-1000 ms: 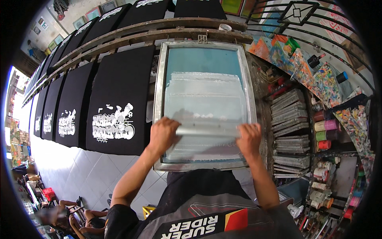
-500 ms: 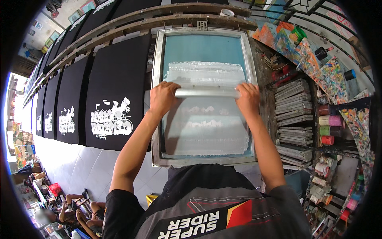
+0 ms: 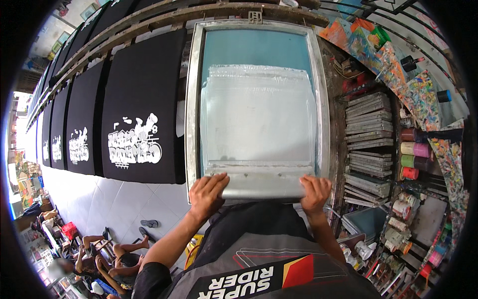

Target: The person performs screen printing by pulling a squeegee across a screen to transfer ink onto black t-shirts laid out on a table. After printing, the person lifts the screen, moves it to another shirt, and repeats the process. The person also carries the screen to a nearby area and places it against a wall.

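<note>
Both hands grip a wide silver squeegee [image 3: 261, 186] at the near end of an aluminium-framed screen [image 3: 193, 99] with light blue mesh. My left hand [image 3: 208, 194] has its fingers curled over the squeegee's left end; my right hand [image 3: 314, 192] holds the right end. White ink [image 3: 259, 117] coats much of the mesh, leaving a bare blue band at the far side. A metal clamp [image 3: 255, 17] is at the top of the frame. To the left lie black fabric boards [image 3: 139, 79] printed with white graffiti-style designs.
Wooden rails [image 3: 139, 21] run behind the boards. At right are stacked screen frames [image 3: 367, 119], paint tubs [image 3: 413, 149], a paint-splattered surface [image 3: 423, 104] and metal bars. At lower left, seated people [image 3: 109, 259] are among clutter, with sandals [image 3: 149, 223] on the tiled floor [image 3: 119, 199].
My hands and the squeegee moved up the screen, then back down to its near edge. The ink now lies as a more even white layer. The view has shifted slightly.
</note>
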Motion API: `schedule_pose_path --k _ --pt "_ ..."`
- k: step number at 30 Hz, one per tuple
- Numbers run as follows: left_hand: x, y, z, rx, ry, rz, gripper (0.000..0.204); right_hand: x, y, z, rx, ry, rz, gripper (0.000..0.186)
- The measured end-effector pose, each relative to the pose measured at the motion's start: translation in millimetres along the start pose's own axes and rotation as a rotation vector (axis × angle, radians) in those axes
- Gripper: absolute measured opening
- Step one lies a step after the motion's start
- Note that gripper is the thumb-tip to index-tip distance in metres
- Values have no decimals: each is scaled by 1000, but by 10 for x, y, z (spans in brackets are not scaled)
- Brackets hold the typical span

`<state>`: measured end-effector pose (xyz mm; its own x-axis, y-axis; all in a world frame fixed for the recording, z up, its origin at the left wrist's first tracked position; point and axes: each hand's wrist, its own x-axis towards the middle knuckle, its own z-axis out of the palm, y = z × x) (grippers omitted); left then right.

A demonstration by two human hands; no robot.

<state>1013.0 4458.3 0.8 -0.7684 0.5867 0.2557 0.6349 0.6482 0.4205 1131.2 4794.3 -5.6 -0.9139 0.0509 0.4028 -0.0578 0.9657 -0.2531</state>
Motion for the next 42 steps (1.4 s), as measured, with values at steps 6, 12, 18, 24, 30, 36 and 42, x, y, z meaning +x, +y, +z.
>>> schedule_pose_path --k 6,12,18,24,30,36,42 --pt "-172 52 -127 -78 -48 -51 43 -143 -103 -194 24 -78 8 19" --pt "-8 -155 173 79 83 63 36 -112 102 289 -38 11 21 15" --pt "907 -671 484 132 224 134 37 828 555 786 -52 142 -42 18" --pt "2338 -827 -113 183 -286 -157 37 2152 949 441 -28 -166 -115 24" --pt "1423 -451 -342 125 -191 -153 30 1487 535 -23 -42 -278 -123 29" --pt "-156 175 -197 -53 -43 -18 34 -98 -87 -408 27 -191 -17 26" --pt "-257 105 135 71 126 25 26 -437 4 78 -16 -29 53 14"
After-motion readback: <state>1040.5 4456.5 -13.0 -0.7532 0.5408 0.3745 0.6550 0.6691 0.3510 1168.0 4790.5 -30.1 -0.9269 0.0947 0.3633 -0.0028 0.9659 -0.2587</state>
